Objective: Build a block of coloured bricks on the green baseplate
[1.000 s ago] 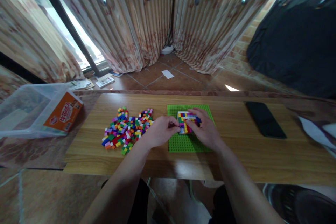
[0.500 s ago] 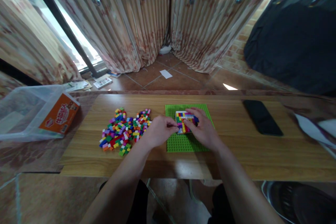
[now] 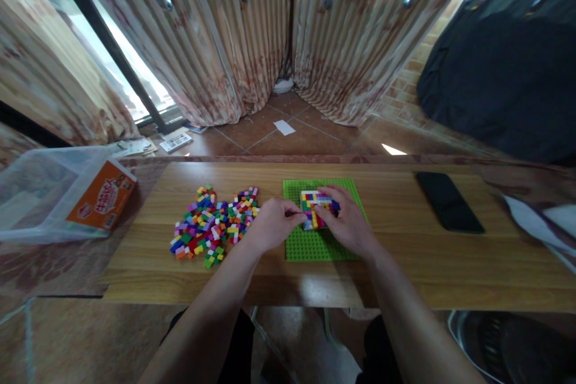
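Observation:
A multicoloured block of toy building bricks (image 3: 320,214) sits on a green studded baseplate (image 3: 324,249). My right hand (image 3: 348,222) is wrapped round its right side, with the thumb on its top and the fingers along the far edge. At the block's left edge, my left hand (image 3: 279,223) has thumb and forefinger pinched together. Whatever lies between those fingertips is too small and covered to make out. Left of that hand, a loose pile of small coloured bricks (image 3: 202,225) spreads over the wooden table (image 3: 396,276).
A black phone (image 3: 450,201) lies on the table to the right, with white paper (image 3: 537,222) beyond it. At the far left stands a clear plastic bin (image 3: 49,162) with an orange label. Curtains (image 3: 252,42) hang behind the table.
My left fingertips have shifted slightly up and away along the block's left edge, showing more of its near-left corner. My right hand keeps its place on the block.

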A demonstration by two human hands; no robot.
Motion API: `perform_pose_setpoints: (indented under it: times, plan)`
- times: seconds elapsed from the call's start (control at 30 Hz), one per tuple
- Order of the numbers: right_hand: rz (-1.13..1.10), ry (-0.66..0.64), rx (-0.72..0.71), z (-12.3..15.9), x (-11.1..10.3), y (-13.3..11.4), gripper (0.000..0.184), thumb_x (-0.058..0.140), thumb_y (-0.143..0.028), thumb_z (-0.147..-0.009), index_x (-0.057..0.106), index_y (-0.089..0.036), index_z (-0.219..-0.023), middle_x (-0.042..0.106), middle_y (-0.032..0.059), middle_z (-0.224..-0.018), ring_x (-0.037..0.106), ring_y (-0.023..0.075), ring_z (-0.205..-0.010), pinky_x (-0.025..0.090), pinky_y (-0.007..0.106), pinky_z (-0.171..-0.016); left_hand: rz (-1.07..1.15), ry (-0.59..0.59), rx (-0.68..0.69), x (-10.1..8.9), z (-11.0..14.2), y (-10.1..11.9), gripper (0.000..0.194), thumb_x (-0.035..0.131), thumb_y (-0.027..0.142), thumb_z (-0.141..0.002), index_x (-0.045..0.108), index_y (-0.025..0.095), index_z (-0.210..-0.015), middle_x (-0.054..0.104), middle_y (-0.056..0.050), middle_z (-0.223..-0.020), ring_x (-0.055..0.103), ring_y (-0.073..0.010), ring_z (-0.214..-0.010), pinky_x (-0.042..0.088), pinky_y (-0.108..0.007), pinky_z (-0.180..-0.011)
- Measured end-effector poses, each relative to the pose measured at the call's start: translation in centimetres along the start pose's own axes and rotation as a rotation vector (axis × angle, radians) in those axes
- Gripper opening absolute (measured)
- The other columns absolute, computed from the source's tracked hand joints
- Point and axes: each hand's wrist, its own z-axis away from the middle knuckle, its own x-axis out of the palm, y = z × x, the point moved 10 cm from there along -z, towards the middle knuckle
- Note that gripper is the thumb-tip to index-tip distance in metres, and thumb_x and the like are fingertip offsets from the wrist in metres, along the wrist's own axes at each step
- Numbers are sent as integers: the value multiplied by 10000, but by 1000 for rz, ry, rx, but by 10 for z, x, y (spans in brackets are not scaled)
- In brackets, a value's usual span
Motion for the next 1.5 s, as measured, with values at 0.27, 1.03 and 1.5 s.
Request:
perform_pose_setpoints:
  times: [0.27, 1.03, 1.5]
  plan:
    - [12, -48, 32, 2, 5, 0, 581, 674, -492, -752, 596, -206, -1252, 487, 146, -1354, 464, 307, -1290, 354, 516, -1100, 8, 22, 0, -1, 1, 1, 264, 582, 299, -843, 749, 133, -724, 645, -11, -614, 504, -107, -564, 355, -219, -539]
    - [61, -2, 32, 4, 8, 9, 580, 647, -540, -748, 607, -218, -1230, 480, 130, -1346, 477, 320, -1264, 359, 544, -1085, -14, 62, -20, -7, 8, 6, 202, 632, 276, -820, 763, 139, -750, 682, -15, -649, 542, -116, -587, 376, -219, -549]
    - [106, -6, 10, 5, 7, 15, 576, 624, -618, -759, 618, -261, -1211, 510, 107, -1326, 519, 327, -1217, 390, 543, -1062, -325, 423, -286, -144, 42, -63, 163, 600, 138, -728, 758, 176, -735, 708, -21, -679, 621, -155, -692, 452, -226, -640]
